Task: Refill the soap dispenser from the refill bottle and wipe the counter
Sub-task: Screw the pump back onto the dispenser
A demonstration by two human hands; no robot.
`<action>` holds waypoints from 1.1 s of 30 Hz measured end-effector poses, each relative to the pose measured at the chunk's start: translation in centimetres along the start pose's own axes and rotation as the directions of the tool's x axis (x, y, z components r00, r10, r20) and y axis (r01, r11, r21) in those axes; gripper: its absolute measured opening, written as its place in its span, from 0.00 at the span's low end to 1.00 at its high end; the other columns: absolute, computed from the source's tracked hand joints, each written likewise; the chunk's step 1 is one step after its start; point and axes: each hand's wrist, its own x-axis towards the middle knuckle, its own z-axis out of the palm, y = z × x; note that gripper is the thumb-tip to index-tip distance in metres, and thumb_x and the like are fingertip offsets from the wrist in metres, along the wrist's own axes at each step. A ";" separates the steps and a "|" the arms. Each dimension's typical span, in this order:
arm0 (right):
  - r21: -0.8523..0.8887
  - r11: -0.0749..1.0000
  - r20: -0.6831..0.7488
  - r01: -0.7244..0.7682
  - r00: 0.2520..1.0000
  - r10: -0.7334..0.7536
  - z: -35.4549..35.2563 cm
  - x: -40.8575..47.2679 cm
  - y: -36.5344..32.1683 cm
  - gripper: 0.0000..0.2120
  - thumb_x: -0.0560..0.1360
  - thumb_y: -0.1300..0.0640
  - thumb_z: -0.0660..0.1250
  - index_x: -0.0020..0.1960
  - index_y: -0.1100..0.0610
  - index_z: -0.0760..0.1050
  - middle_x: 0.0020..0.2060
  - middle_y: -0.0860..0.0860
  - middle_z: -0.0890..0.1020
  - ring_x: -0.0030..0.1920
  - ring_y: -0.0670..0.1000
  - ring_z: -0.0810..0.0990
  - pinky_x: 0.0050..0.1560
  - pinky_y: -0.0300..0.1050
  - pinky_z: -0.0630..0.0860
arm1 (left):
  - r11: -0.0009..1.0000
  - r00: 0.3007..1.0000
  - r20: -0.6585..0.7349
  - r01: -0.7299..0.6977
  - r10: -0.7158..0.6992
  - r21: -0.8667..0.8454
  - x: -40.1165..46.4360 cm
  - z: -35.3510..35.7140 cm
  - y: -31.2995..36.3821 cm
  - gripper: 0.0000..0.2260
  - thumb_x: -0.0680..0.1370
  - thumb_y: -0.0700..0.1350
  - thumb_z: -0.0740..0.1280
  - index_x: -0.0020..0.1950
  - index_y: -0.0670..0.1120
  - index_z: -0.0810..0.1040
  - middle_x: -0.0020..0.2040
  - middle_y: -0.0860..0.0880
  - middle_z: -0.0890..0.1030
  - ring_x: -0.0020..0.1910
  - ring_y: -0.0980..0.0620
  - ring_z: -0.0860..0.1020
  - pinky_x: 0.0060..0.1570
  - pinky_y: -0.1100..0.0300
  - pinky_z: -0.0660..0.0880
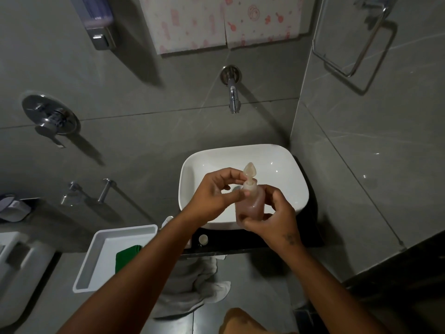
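Observation:
A translucent soap dispenser bottle (250,204) with pinkish liquid is held upright over the front of the white basin (277,155). My right hand (274,214) grips its body from the right. My left hand (216,191) pinches the collar of its pump head (249,173) with fingertips. A small white cap (203,239) lies on the dark counter (310,239) in front of the basin. A green cloth (127,257) lies in a white tray (101,256) at the left. Part of a pale object (167,221) shows behind my left forearm.
A chrome spout (233,95) projects from the grey tiled wall above the basin. A wall soap dispenser (98,22) hangs at upper left, a towel ring (356,44) at upper right. White towels (192,285) lie on the floor below the counter. A toilet (16,273) stands left.

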 end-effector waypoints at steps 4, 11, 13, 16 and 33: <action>-0.008 1.000 0.009 0.015 1.000 -0.015 0.1 0.0 -0.3 0.35 0.58 0.46 0.82 0.62 0.45 0.73 0.56 0.38 0.81 0.60 0.43 0.80 0.51 0.46 0.85 | 0.995 0.997 -0.074 -0.012 0.020 0.101 0.3 0.6 0.3 0.14 0.61 0.56 0.82 0.43 0.60 0.83 0.44 0.61 0.85 0.47 0.59 0.80 0.49 0.67 0.72; 0.000 1.000 0.008 -0.006 1.000 0.006 -0.3 0.2 -0.3 0.34 0.58 0.49 0.82 0.61 0.45 0.74 0.55 0.39 0.82 0.59 0.43 0.80 0.52 0.50 0.85 | 0.985 0.996 0.082 -0.042 0.029 0.164 0.7 -0.4 1.0 0.11 0.71 0.45 0.79 0.52 0.51 0.84 0.51 0.50 0.88 0.53 0.50 0.83 0.57 0.51 0.73; 0.019 1.000 0.005 -0.020 1.000 0.020 -0.1 0.1 -0.4 0.33 0.57 0.48 0.80 0.60 0.45 0.75 0.54 0.40 0.82 0.58 0.41 0.80 0.51 0.49 0.85 | 0.971 0.999 0.038 -0.045 0.038 0.234 0.7 0.0 0.9 0.15 0.69 0.48 0.82 0.53 0.50 0.85 0.52 0.51 0.86 0.55 0.51 0.81 0.55 0.55 0.73; 0.029 0.999 -0.001 -0.023 1.000 0.023 0.0 0.2 -0.4 0.33 0.56 0.49 0.80 0.60 0.45 0.75 0.54 0.40 0.83 0.57 0.41 0.81 0.50 0.50 0.85 | 0.976 0.998 0.043 -0.045 0.037 0.214 0.9 -0.1 1.1 0.13 0.69 0.46 0.82 0.51 0.52 0.85 0.50 0.54 0.87 0.52 0.53 0.81 0.54 0.58 0.72; 0.019 1.000 0.007 -0.021 1.000 0.021 0.0 0.5 0.2 0.33 0.57 0.48 0.82 0.59 0.44 0.74 0.54 0.38 0.82 0.59 0.43 0.80 0.50 0.50 0.85 | 0.990 0.988 0.150 0.003 -0.024 0.141 1.1 -0.9 0.9 0.15 0.72 0.45 0.78 0.57 0.53 0.82 0.53 0.59 0.85 0.54 0.58 0.81 0.56 0.58 0.72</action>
